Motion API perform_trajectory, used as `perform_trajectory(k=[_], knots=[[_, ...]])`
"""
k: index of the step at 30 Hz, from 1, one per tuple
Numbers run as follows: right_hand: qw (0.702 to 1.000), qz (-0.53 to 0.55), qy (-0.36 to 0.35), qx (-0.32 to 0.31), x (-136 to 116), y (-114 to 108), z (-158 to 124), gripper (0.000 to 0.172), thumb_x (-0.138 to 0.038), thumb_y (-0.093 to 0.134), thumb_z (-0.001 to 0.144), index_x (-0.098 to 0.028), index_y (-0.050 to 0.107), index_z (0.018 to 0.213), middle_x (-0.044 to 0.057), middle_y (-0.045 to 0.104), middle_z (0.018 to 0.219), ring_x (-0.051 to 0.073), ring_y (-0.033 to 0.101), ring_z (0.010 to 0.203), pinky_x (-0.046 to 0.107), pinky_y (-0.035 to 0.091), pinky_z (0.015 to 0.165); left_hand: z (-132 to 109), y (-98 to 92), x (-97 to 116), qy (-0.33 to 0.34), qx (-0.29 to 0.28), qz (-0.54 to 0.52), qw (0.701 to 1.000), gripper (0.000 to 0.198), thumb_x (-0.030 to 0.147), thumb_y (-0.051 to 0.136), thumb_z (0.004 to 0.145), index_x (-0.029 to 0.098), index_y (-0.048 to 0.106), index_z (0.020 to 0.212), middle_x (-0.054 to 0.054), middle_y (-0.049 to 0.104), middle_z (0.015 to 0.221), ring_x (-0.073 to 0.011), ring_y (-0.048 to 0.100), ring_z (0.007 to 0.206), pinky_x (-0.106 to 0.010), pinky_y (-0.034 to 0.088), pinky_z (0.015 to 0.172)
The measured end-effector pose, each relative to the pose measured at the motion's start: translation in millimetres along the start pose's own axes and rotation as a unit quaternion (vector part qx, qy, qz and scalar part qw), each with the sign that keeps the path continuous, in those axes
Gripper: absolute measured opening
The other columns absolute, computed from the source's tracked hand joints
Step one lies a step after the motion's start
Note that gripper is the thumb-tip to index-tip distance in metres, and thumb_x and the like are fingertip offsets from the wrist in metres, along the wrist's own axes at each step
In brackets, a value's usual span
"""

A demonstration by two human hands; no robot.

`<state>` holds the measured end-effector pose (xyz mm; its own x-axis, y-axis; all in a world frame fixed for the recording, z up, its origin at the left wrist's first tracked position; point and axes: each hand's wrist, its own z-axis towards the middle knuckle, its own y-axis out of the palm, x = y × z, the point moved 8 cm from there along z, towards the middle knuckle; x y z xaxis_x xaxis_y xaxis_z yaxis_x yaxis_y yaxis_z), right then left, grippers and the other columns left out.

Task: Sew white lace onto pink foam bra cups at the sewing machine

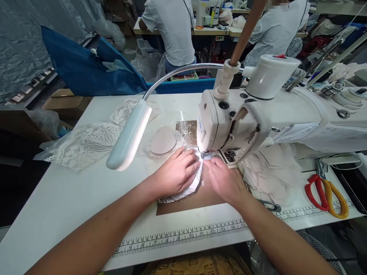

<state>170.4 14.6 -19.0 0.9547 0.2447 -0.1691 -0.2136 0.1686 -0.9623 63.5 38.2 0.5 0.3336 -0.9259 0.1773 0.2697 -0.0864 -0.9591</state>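
Observation:
A white lace piece (195,183) lies under the needle end of a white sewing machine (210,124). Flat on top of this lace rests my left hand (179,172), its fingers stretched toward the needle. My right hand (225,179) is close to the presser foot on the other side, thumb and index finger pinched together at the fabric edge. What sits between those fingertips is too small to make out. Just beyond my left hand, a pale rounded pad (163,140) lies on sheer lace. A brown plate (212,191) covers the table below the lace.
White lace pieces (86,143) spread over the table's left. A lamp (130,133) hangs low there. Pale fabric pieces (272,172), small snips (269,206) and red-and-yellow scissors (327,194) lie right. A ruler strip (183,236) runs along the front edge. Two people sit beyond.

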Motion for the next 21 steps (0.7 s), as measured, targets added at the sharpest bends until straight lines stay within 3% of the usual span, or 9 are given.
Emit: perform_trajectory(k=[6,11,16,21], knots=[[0.999,0.022,0.029,0.009,4.6,-4.1,-0.1,0.034,-0.011,0.041,0.087,-0.014,0.066,0.110,0.009,0.069,0.102,0.020,0.062,0.087,0.030,0.045,0.072,-0.9,3.3,6.3,0.012,-0.007,-0.037,0.999,0.034,0.027,0.045,0.094,0.011,0.059,0.121,-0.018,0.058,0.113,-0.0292,0.052,0.104,-0.048,0.041,0.092],[0.998,0.063,-0.004,-0.015,-2.1,-3.6,-1.4,0.036,-0.014,0.044,0.089,-0.020,0.065,0.117,0.008,0.068,0.110,0.020,0.062,0.091,0.028,0.046,0.070,-1.8,5.2,5.8,0.019,-0.016,-0.041,0.999,0.034,0.027,0.045,0.093,0.010,0.059,0.119,-0.018,0.059,0.117,-0.0301,0.052,0.108,-0.050,0.038,0.096],[0.998,0.046,-0.015,-0.042,-2.6,4.5,-2.5,0.038,-0.011,0.044,0.088,-0.019,0.065,0.119,0.009,0.068,0.097,0.018,0.061,0.081,0.027,0.042,0.062,-4.6,5.0,4.9,0.023,-0.005,-0.042,0.999,0.036,0.028,0.044,0.094,0.011,0.057,0.123,-0.017,0.059,0.124,-0.0307,0.051,0.113,-0.051,0.037,0.100],[0.998,0.066,-0.010,-0.022,-0.6,2.9,-4.0,0.039,-0.010,0.044,0.088,-0.017,0.064,0.120,0.011,0.067,0.103,0.020,0.060,0.089,0.028,0.046,0.070,-5.9,5.9,2.5,0.011,-0.001,-0.048,0.999,0.035,0.029,0.046,0.094,0.013,0.058,0.122,-0.017,0.057,0.126,-0.0306,0.051,0.114,-0.050,0.039,0.099]])
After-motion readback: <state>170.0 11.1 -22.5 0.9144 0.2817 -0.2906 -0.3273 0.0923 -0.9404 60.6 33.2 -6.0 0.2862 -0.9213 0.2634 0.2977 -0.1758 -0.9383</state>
